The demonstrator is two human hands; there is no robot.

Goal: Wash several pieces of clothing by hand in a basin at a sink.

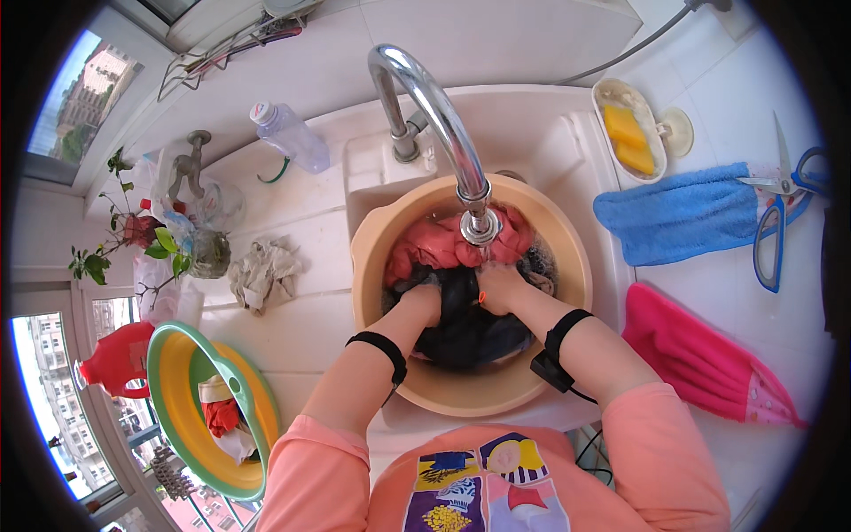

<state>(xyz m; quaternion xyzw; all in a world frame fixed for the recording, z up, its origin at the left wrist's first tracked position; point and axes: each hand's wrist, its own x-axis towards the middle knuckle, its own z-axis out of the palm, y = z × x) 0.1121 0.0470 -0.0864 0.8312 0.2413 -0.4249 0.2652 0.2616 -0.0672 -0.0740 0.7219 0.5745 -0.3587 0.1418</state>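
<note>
A peach-coloured plastic basin [470,399] stands in the sink, holding water and wet laundry. My left hand [424,301] and my right hand [502,287] are both down in it, closed on a black garment [457,297] that bunches up between them. Cloth and water hide most of my fingertips. A small orange band shows at my right hand. Behind the hands lies a red-pink garment [430,244], partly under water. The chrome faucet [434,97] arches over the basin, its spout just above my right hand, with water running down.
Left of the basin are a crumpled rag [264,273], a clear bottle [292,137], a potted plant [168,244], a red jug [120,359] and a green-yellow basin [164,381]. On the right are a soap dish [620,97], blue towel [674,217], scissors [778,213] and pink towel [691,355].
</note>
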